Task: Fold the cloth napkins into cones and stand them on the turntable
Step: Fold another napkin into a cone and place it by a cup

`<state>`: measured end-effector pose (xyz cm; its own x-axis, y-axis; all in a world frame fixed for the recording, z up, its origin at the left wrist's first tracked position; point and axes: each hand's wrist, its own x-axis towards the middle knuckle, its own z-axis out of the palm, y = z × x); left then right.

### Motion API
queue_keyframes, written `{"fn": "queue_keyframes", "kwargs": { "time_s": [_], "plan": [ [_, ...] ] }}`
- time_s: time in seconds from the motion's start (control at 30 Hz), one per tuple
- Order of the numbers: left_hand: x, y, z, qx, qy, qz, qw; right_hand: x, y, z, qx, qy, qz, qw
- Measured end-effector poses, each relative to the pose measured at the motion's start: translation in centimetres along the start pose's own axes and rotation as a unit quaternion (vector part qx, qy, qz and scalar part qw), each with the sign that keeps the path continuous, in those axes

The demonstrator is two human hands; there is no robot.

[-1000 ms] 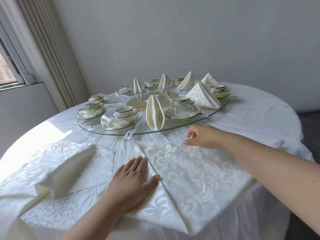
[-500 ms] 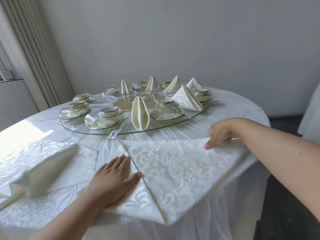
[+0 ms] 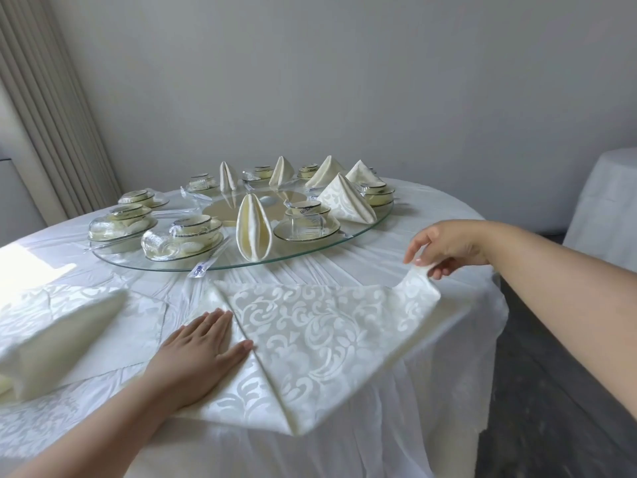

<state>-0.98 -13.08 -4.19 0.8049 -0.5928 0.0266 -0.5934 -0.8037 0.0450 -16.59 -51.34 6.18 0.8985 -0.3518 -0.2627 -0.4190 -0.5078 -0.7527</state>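
two bare forearms, no sleeves in view, left hand [image 3: 198, 353], right hand [image 3: 444, 248], short plain nails

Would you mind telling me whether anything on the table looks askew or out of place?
One wrapped utensil lies slanted across the glass turntable's rim, its end poking out over the tablecloth. Nothing looks spilled or damaged.
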Motion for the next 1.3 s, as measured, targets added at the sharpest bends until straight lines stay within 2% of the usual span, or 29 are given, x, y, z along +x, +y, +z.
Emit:
{"fn": "queue_keyframes", "kwargs": {
  "time_s": [0.07, 0.13, 0.23, 0.37, 0.47, 0.57, 0.77, 0.97, 1.3],
  "plan": [
    [-0.1, 0.1, -0.1, -0.005, 0.008, 0.003, 1.000, 0.6, -2.3, 1.6, 0.079, -0.022, -0.033, 0.996],
    [-0.2, 0.1, -0.1, -0.009, 0.013, 0.002, 1.000, 1.4, -4.8, 3.3, 0.148, -0.081, -0.034, 0.985],
    [-0.2, 0.0, -0.1, -0.019, 0.018, 0.002, 1.000, 3.5, -8.1, 5.9, 0.181, -0.153, -0.053, 0.970],
    [-0.1, -0.2, 0.2, -0.020, 0.020, 0.010, 1.000, 7.6, -11.4, 10.2, 0.033, -0.153, -0.121, 0.980],
    [0.1, -0.4, 0.0, -0.023, -0.010, 0.022, 0.999, 10.7, -13.4, 14.0, -0.118, -0.068, -0.152, 0.979],
    [1.0, -1.1, -1.2, -0.031, -0.017, 0.051, 0.998, 12.9, -15.0, 17.3, -0.192, -0.027, -0.178, 0.965],
    [3.8, -3.6, -2.6, -0.097, 0.025, 0.125, 0.987, 15.6, -15.9, 21.2, -0.216, -0.046, -0.174, 0.960],
    [5.5, -3.9, -1.9, -0.055, 0.066, 0.126, 0.988, 16.8, -16.0, 22.4, -0.201, -0.047, -0.167, 0.964],
    [6.3, -3.9, -1.6, -0.050, 0.056, 0.085, 0.994, 17.5, -16.6, 22.5, -0.220, -0.094, -0.127, 0.963]
  ]
}}
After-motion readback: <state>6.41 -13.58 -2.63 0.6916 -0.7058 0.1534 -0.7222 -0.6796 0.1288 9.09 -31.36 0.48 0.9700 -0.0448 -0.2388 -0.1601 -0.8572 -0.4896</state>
